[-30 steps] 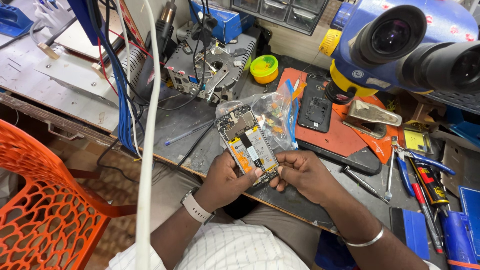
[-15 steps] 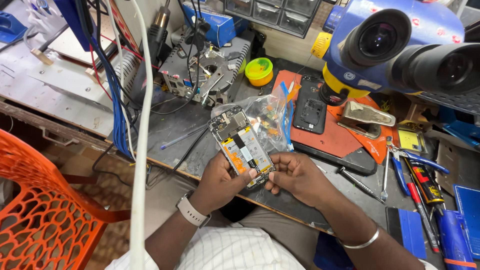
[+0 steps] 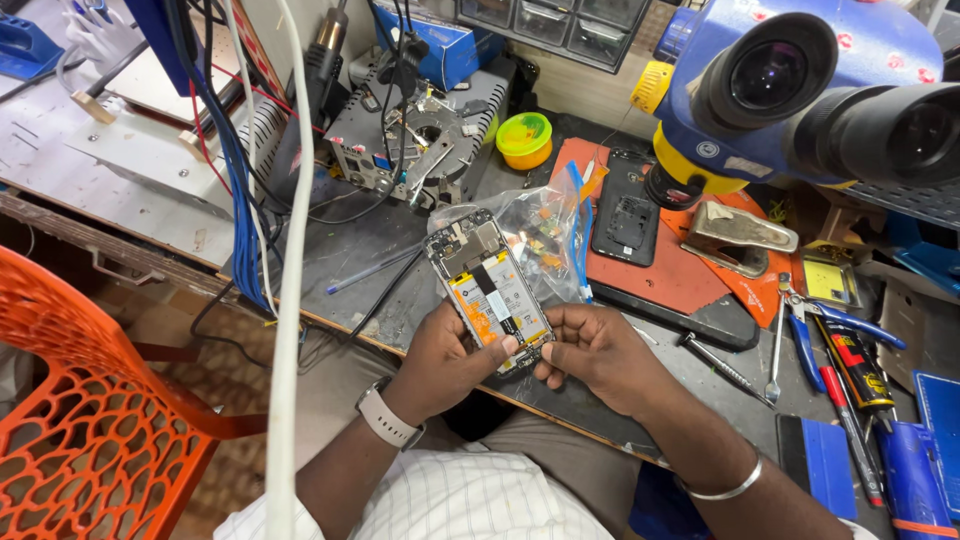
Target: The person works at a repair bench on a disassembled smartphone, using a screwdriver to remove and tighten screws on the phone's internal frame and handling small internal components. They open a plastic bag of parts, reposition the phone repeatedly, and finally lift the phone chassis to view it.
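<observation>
An opened phone (image 3: pixel 487 287) with its back off, showing a yellow-white battery and circuit board, is held over the near edge of the grey workbench (image 3: pixel 340 250). My left hand (image 3: pixel 440 360) grips its lower left side, thumb on the battery. My right hand (image 3: pixel 595 355) pinches the bottom end of the phone. A clear plastic bag with small parts (image 3: pixel 548 235) lies just behind the phone.
A black phone back cover (image 3: pixel 627 215) lies on an orange mat (image 3: pixel 690 275). A blue microscope (image 3: pixel 800 85) hangs at upper right. Tweezers, cutters and screwdrivers (image 3: pixel 830 350) lie at right. A soldering station (image 3: pixel 410 140), yellow-green tub (image 3: pixel 525 138), cables and orange chair (image 3: pixel 90 400) stand left.
The phone and both hands stay in the same grip. The view has shifted slightly, with little other movement.
</observation>
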Demonstrator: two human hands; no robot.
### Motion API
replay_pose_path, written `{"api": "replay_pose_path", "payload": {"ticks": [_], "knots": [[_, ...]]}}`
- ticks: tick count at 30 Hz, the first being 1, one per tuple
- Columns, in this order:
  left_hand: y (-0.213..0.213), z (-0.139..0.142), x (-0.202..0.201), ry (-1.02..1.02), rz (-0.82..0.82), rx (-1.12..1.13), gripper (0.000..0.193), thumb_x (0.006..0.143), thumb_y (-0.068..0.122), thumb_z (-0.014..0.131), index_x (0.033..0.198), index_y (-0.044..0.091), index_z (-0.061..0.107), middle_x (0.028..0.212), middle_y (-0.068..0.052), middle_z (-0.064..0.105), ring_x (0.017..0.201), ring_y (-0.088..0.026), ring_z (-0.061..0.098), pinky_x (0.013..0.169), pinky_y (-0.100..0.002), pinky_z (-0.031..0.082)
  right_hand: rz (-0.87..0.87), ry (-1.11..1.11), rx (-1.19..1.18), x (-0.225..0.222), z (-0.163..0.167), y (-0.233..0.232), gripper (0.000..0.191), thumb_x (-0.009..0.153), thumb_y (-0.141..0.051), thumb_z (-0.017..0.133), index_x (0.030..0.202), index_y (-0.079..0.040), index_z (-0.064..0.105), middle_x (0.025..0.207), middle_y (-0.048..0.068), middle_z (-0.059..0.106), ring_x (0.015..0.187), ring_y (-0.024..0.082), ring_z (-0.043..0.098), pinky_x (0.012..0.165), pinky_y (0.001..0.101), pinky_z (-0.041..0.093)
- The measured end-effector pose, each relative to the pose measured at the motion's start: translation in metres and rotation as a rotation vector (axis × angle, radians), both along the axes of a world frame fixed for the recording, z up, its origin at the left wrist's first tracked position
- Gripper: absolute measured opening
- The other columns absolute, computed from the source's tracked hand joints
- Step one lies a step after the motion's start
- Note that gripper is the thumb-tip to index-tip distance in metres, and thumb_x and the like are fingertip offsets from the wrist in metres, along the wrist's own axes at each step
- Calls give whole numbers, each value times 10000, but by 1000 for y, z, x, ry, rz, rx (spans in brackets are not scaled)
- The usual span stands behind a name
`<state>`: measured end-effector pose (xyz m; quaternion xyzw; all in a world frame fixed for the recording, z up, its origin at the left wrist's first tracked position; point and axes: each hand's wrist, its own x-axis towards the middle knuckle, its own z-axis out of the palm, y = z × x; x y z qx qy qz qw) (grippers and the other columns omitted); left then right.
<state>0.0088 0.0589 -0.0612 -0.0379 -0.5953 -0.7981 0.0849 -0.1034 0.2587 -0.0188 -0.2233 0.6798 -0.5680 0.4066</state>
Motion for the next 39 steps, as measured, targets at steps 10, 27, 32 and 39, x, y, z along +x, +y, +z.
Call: {"api": "replay_pose_path", "payload": {"ticks": [10, 27, 32, 39], "knots": [[1, 1, -1, -26, 14, 6, 335, 938, 73, 719, 1233, -14, 586, 1158, -89, 726, 1033, -100, 684, 916, -306, 581, -31, -41, -28, 1, 0, -3, 305, 908, 32, 606, 1206, 71, 659, 902, 102, 746, 734, 109, 685, 677, 262, 580], [-3, 1, 2, 3, -35, 71, 353, 934, 55, 708, 1257, -11, 581, 1192, -88, 718, 1074, -118, 683, 958, -318, 565, -143, 223, -67, 16, 23, -3, 484, 879, -87, 684, 1339, -13, 556, 1099, 9, 727, 833, 54, 683, 705, 240, 592], [-11, 0, 8, 41, -10, 99, 338, 939, 58, 691, 1255, -18, 598, 1211, -106, 728, 1090, -133, 698, 991, -330, 563, -259, 536, 75, -22, 59, 10, 331, 926, -162, 729, 1208, 8, 692, 936, 26, 751, 764, 50, 674, 656, 228, 572], [-12, -4, 5, 50, -23, 41, 382, 924, 60, 700, 1280, -31, 596, 1215, -108, 722, 1095, -144, 696, 984, -343, 572, -446, 769, 264, -46, 63, 19, 240, 935, -235, 778, 1012, -8, 782, 687, 74, 598, 589, 88, 465, 520, 315, 390]]}}
